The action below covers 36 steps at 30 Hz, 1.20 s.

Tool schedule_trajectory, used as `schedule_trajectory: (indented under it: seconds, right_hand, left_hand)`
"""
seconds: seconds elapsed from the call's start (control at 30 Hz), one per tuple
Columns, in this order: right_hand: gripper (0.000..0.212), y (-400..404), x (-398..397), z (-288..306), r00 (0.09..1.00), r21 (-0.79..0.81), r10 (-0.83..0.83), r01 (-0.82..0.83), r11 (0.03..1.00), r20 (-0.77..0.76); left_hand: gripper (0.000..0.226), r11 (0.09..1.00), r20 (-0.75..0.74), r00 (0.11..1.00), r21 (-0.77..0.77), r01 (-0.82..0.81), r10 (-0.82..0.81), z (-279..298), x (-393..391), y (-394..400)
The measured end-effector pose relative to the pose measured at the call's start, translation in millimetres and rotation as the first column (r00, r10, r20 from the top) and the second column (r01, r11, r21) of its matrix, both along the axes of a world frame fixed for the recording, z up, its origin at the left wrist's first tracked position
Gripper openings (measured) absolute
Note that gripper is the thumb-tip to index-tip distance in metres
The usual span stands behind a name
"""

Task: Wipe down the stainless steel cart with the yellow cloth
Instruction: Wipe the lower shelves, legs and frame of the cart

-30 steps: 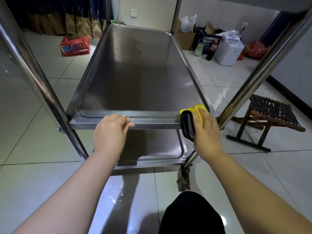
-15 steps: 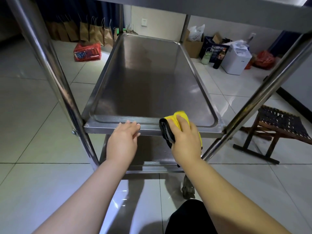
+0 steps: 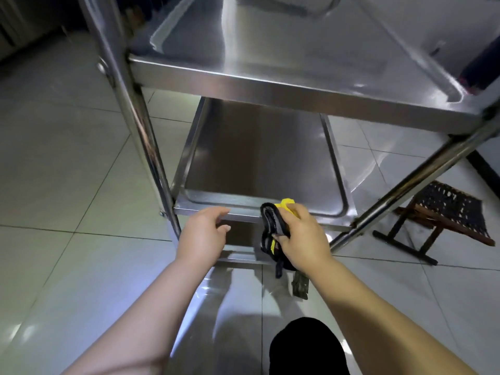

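My right hand (image 3: 300, 239) is gripping the yellow cloth (image 3: 276, 228), fingers curled around it, just at the front rim of the cart's lower shelf (image 3: 259, 169). To its left, my left hand (image 3: 203, 236) is hovering with loose fingers, holding nothing.

Folding stool (image 3: 443, 215) on floor (image 3: 67, 171), right of cart (image 3: 270, 87)

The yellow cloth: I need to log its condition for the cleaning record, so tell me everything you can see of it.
The yellow cloth is bunched up, with a dark grey and black backing or edging rolled outward and a dark strip dangling below. The right hand grips it, fingers curled over the top. It sits at the near front rim of the cart's lower shelf; whether it touches the steel cannot be told. It looks like soft fabric.
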State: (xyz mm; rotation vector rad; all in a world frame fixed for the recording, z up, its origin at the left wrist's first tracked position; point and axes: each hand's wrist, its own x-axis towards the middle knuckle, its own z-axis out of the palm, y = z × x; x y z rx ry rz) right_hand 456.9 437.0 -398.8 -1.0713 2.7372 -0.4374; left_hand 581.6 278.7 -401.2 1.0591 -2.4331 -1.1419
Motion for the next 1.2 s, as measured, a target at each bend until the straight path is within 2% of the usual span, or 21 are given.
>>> schedule_trajectory:
  seconds: [0.13,0.43,0.53,0.67,0.77,0.87,1.03,1.13,1.2]
  right_hand:
    - [0.056,-5.8,20.3,45.9,0.997,0.089,0.066,-0.069,0.994,0.039]
    - [0.048,-62.5,86.4,157.9,0.964,0.105,0.056,-0.086,0.991,0.258]
    - [0.042,-90.8,111.8,197.4,0.958,0.075,0.096,-0.121,0.99,0.272]
    - [0.04,-123.0,138.5,241.4,0.947,-0.02,0.178,-0.18,0.984,0.266]
    - [0.045,-146.4,155.0,268.5,0.935,-0.099,0.238,-0.219,0.971,0.262]
    - [0.049,-167.7,167.7,287.6,0.929,-0.224,0.308,-0.262,0.939,0.205]
    - [0.056,-209.4,172.4,310.8,0.925,-0.385,0.362,-0.294,0.875,0.117]
    - [0.072,-238.3,164.5,321.1,0.898,-0.441,0.423,-0.333,0.833,0.12]
    - [0.08,-258.1,154.8,330.2,0.87,-0.458,0.453,-0.326,0.827,0.198]
  left_hand:
    - [0.03,0.992,-0.001,0.997,0.102,-0.074,0.075,48.0,31.1,-6.8]
    - [0.021,0.928,0.04,0.969,0.281,-0.245,0.244,155.4,118.0,-46.4]
    - [0.022,0.91,0.069,0.955,0.291,-0.296,0.289,190.2,146.1,-68.4]
    - [0.009,0.915,0.029,0.955,0.28,-0.291,0.295,235.0,167.1,-88.4]
    - [0.025,0.897,-0.063,0.956,0.367,-0.244,0.286,263.2,175.5,-103.9]
    - [0.031,0.879,-0.092,0.962,0.436,-0.194,0.258,289.8,177.7,-118.7]
    - [0.042,0.784,-0.215,0.924,0.607,-0.129,0.318,328.6,169.2,-145.9]
    - [0.03,0.76,-0.221,0.885,0.62,-0.196,0.409,346.5,159.0,-165.5]
    - [0.028,0.744,-0.212,0.855,0.615,-0.26,0.474,352.8,150.9,-184.8]
